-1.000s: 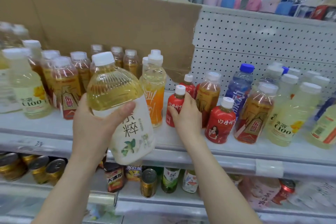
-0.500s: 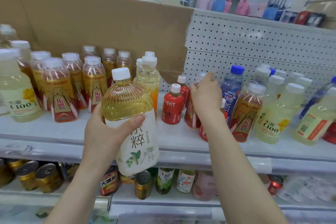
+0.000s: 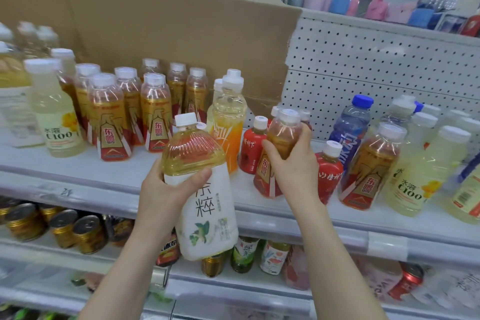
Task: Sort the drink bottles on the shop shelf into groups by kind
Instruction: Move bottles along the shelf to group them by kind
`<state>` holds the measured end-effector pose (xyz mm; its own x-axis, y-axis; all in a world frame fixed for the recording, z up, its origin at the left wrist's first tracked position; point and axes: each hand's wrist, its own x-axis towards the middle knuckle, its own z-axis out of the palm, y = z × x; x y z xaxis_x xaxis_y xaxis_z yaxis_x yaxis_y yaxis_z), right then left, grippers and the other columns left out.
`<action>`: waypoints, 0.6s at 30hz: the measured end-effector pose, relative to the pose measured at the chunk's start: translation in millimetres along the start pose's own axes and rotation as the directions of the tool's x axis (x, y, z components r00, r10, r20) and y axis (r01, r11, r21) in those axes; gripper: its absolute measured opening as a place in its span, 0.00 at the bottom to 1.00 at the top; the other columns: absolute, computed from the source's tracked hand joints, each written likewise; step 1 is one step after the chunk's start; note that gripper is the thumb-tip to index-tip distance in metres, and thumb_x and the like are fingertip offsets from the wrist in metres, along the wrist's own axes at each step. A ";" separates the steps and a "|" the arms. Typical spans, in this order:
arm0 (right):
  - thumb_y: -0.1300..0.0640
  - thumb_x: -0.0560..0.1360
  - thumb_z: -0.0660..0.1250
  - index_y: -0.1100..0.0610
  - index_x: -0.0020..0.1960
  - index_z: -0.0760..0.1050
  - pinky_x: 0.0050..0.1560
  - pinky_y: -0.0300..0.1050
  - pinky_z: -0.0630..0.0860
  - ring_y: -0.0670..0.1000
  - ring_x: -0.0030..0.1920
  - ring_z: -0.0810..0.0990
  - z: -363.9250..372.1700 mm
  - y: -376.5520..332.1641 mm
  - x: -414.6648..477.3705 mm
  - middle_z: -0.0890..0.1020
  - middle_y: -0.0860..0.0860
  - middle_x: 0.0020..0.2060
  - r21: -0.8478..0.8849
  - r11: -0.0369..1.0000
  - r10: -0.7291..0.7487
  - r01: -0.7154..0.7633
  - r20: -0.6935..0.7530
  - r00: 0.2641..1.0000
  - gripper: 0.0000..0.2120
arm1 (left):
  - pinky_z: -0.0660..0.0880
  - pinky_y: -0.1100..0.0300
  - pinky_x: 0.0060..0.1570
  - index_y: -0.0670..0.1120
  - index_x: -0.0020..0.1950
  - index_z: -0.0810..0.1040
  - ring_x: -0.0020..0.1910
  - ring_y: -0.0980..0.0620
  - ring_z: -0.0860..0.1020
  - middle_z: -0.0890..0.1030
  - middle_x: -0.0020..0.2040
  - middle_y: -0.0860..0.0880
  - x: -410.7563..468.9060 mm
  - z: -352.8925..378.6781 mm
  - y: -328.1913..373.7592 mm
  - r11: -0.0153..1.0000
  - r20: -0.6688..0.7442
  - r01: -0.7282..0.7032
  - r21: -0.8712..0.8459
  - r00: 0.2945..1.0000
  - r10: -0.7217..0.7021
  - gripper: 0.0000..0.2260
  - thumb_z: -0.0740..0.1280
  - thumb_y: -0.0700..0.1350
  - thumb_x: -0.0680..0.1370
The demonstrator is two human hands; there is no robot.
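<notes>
Brown corrugated cardboard sheet [image 3: 161,31] upright along shelf's back edge, left. White perforated metal back panel [image 3: 376,65] right of it. Gold-lidded tin cans [image 3: 62,228] on lower shelf, left end.

Large white-labelled tea bottle [image 3: 205,189] held tilted before shelf edge, amber gold-red-labelled bottle [image 3: 279,150] gripped, apparently lifted, matching amber group [image 3: 135,109] upright at left.

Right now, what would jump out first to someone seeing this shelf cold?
Both hands are full at centre: the left hand grips a big white-labelled tea bottle in front of the shelf edge, and the right hand lifts a gold-and-red energy drink bottle. At back left stands a tidy cluster of matching gold-and-red bottles.
</notes>
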<state>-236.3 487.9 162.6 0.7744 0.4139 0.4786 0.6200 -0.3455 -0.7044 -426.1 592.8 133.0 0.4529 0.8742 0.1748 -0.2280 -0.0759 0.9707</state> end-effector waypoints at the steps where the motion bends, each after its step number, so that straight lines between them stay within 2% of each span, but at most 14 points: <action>1: 0.39 0.75 0.70 0.47 0.74 0.57 0.60 0.50 0.76 0.53 0.61 0.79 0.4 1.6 -3.5 0.77 0.50 0.63 0.023 1.000 0.000 0.000 -0.008 1.000 0.35 | 0.78 0.64 0.34 0.51 0.53 0.79 0.40 0.56 0.85 0.87 0.42 0.55 -2.1 -1.1 -1.6 1.000 -0.008 0.009 -0.018 1.000 -0.009 0.26 0.83 0.52 0.58; 3: 0.38 0.75 0.69 0.46 0.73 0.59 0.59 0.50 0.76 0.51 0.58 0.79 -3.2 -3.3 -7.9 0.77 0.48 0.61 0.037 0.998 -0.054 0.056 -0.044 0.998 0.33 | 0.78 0.64 0.32 0.50 0.52 0.79 0.39 0.55 0.85 0.87 0.42 0.53 -6.5 -6.5 -2.6 0.998 -0.031 0.026 -0.064 0.999 -0.028 0.27 0.80 0.52 0.56; 5: 0.37 0.75 0.68 0.45 0.71 0.61 0.55 0.49 0.77 0.47 0.54 0.80 -11.1 -17.7 -12.0 0.78 0.45 0.57 0.083 0.988 -0.126 0.130 -0.052 0.991 0.30 | 0.79 0.62 0.33 0.49 0.53 0.80 0.40 0.52 0.86 0.87 0.43 0.51 -10.4 -16.2 -3.9 0.996 -0.052 0.041 -0.084 0.998 -0.046 0.29 0.84 0.53 0.55; 8: 0.40 0.75 0.69 0.45 0.63 0.66 0.46 0.43 0.80 0.39 0.45 0.82 -15.2 -48.9 -19.4 0.80 0.39 0.47 0.249 0.956 -0.181 0.157 0.076 0.981 0.22 | 0.80 0.56 0.37 0.49 0.55 0.79 0.42 0.49 0.86 0.87 0.45 0.49 -17.1 -38.5 -6.3 0.997 -0.124 0.049 -0.063 0.991 -0.057 0.31 0.82 0.56 0.55; 10: 0.41 0.74 0.70 0.44 0.60 0.69 0.44 0.40 0.79 0.37 0.45 0.82 -3.4 -69.4 -23.8 0.81 0.40 0.47 0.348 0.926 -0.222 0.149 0.181 0.958 0.19 | 0.79 0.54 0.39 0.51 0.53 0.79 0.42 0.50 0.86 0.87 0.45 0.50 -22.8 -57.0 -5.4 0.999 -0.187 0.035 -0.037 0.982 -0.041 0.32 0.81 0.58 0.53; 13: 0.38 0.72 0.71 0.43 0.60 0.69 0.50 0.46 0.81 0.40 0.51 0.79 29.2 -97.7 -29.6 0.77 0.41 0.52 0.368 0.901 -0.333 0.228 0.250 0.909 0.21 | 0.79 0.59 0.35 0.52 0.51 0.79 0.39 0.53 0.85 0.87 0.41 0.53 -33.2 -87.8 -0.8 1.000 -0.265 0.010 -0.025 0.964 -0.016 0.29 0.84 0.53 0.53; 15: 0.37 0.71 0.71 0.44 0.64 0.69 0.57 0.48 0.78 0.43 0.56 0.75 55.0 -114.1 -29.6 0.73 0.43 0.55 0.343 0.895 -0.387 0.284 0.284 0.877 0.25 | 0.78 0.62 0.30 0.51 0.50 0.79 0.36 0.54 0.85 0.87 0.39 0.53 -37.7 -109.5 3.0 0.999 -0.314 -0.004 -0.043 0.950 -0.010 0.27 0.81 0.51 0.54; 18: 0.39 0.73 0.72 0.48 0.71 0.67 0.62 0.47 0.74 0.46 0.59 0.73 92.6 -140.9 -26.9 0.72 0.47 0.60 0.331 0.894 -0.414 0.302 0.351 0.840 0.31 | 0.80 0.59 0.32 0.48 0.56 0.80 0.39 0.51 0.86 0.87 0.43 0.49 -41.1 -135.7 7.9 0.998 -0.385 -0.025 -0.058 0.923 0.001 0.34 0.78 0.56 0.52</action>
<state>-356.2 603.4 200.5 0.3494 0.7861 0.5099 0.7465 0.0954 -0.6585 -563.4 621.3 111.1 0.0861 0.9914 0.0988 -0.2889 -0.0701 0.9548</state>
